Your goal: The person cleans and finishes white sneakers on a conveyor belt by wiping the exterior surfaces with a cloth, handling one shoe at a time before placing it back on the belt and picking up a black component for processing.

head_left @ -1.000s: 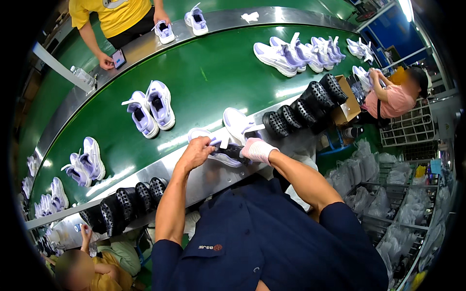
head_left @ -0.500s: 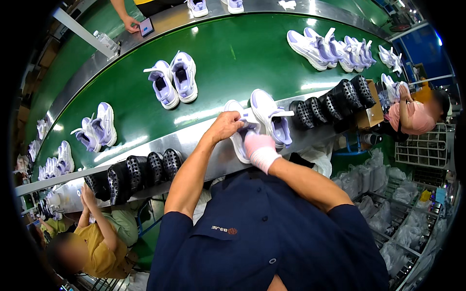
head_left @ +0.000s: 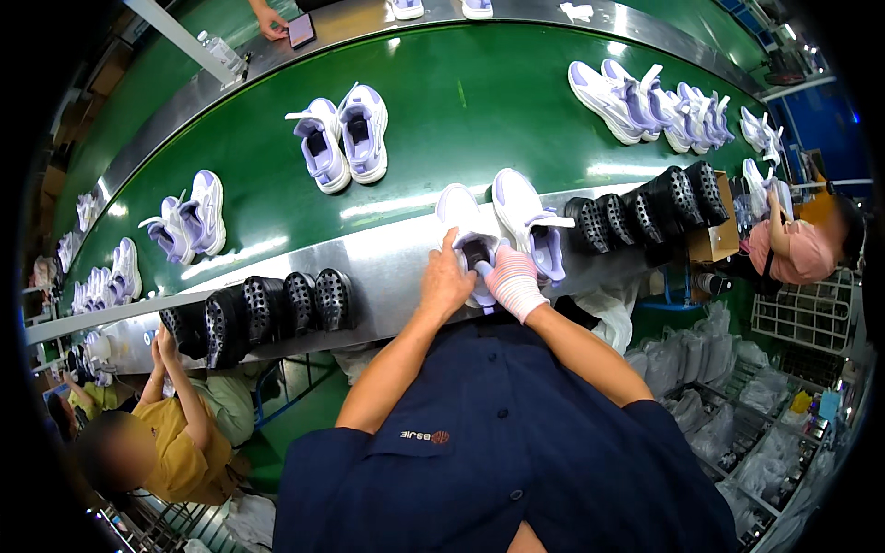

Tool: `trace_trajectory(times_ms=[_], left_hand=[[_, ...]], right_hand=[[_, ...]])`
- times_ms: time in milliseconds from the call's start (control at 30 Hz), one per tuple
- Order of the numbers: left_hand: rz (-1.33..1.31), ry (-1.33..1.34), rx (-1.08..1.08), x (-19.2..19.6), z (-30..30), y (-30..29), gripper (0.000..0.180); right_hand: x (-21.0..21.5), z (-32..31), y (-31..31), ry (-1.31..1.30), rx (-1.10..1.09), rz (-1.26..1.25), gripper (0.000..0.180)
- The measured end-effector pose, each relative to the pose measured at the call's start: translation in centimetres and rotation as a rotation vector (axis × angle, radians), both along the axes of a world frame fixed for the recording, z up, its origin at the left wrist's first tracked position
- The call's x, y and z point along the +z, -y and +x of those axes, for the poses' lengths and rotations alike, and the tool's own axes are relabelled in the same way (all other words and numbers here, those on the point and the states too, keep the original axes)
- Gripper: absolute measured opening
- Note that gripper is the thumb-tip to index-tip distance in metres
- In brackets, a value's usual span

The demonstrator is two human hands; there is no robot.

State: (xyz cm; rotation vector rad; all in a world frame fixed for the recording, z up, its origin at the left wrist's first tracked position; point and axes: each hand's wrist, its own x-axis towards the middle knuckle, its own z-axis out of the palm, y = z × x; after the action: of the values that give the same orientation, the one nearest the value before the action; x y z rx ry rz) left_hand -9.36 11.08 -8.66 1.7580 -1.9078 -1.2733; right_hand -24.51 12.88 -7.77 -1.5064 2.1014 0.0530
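A white and lilac sneaker point(head_left: 458, 207) rests on the metal edge of the conveyor in front of me, toe pointing away. My left hand point(head_left: 444, 282) grips its left side, the index finger stretched along the upper. On my right hand point(head_left: 518, 280) is a pink-and-white striped glove. Its fingers close on the right side of the collar, the thumb reaching toward the dark shoe opening. Close on the right lies another matching sneaker point(head_left: 518, 205), with its strap-like tongue sticking out sideways; neither hand holds it.
A green conveyor belt point(head_left: 442, 120) carries more sneakers, including a pair point(head_left: 341, 138) at the far left. Black perforated shoe forms point(head_left: 267, 313) line the metal edge on my left, and more forms point(head_left: 645, 207) on my right. Co-workers sit on both sides.
My left hand has moved down from the sneaker's tongue area to its side. The shoe's dark opening now shows between my hands. The whole view has shifted slightly.
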Motion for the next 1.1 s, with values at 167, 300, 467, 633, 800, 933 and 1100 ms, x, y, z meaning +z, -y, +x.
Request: trace_trajectory(times_ms=[167,300,467,633,800,933,1100], left_hand=[[-0.113,0.049,0.040,-1.2,-0.6,0.0,0.069],[-0.343,-0.191,0.149,-4.1,0.8,-1.2,0.055],[-0.451,0.004,0.128,-1.6,0.2,-0.8,0.042],[-0.273,-0.083,0.213,-2.2,1.2,-0.1,0.041],[-0.284,-0.211,0.243,-3.3,0.6,0.2,0.039],[-0.276,-0.174,0.137,-3.3,1.1,-0.1,0.049],[-0.239,0.000,0.070,-0.8,0.4,-0.2,0.056]], right_hand=[[-1.8,0.3,0.3,-0.002,-0.144,-0.067,0.044],[-2.8,0.6,0.5,0.033,-0.173,-0.081,0.049],[0.0,-0.7,1.4,0.184,0.091,-0.621,0.047],[1.2,-3.1,4.8,0.399,0.600,-0.358,0.033],[-0.2,-1.2,5.4,0.316,0.955,-0.543,0.030],[-0.2,-1.7,4.4,0.668,0.564,-0.562,0.034],[0.4,-4.4,3.2,1.157,-0.256,-0.331,0.019]])
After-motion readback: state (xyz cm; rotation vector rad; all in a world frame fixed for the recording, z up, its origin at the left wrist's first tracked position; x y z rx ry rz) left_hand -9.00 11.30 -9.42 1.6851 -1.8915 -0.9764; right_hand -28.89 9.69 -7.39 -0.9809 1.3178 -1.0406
